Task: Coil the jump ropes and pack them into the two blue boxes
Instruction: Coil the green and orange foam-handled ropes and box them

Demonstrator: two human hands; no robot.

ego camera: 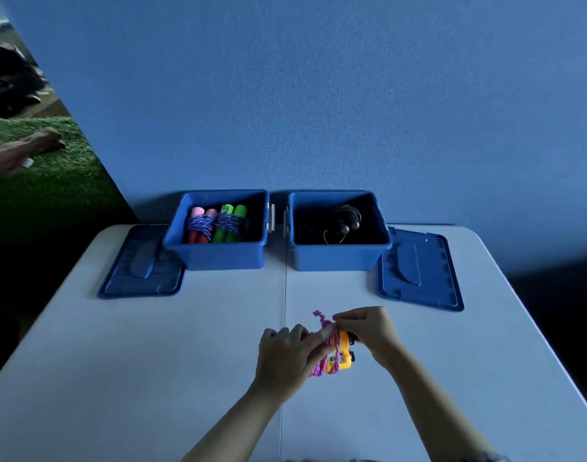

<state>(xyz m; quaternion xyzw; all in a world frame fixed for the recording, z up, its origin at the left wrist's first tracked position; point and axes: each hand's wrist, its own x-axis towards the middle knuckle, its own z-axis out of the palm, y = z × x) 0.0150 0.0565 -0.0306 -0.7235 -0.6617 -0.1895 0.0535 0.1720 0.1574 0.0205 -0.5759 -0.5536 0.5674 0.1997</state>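
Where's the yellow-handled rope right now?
In the head view the yellow-handled rope is low and centre, above the table, held between the left hand and right hand, nearer than both blue boxes.

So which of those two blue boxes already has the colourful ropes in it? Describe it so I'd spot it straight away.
Look to the far edge of the white folding table, where two open blue plastic boxes stand side by side against the blue wall. It is the left blue box, with a flat blue lid lying beside it. It holds red and green handled ropes; the right blue box holds only something dark.
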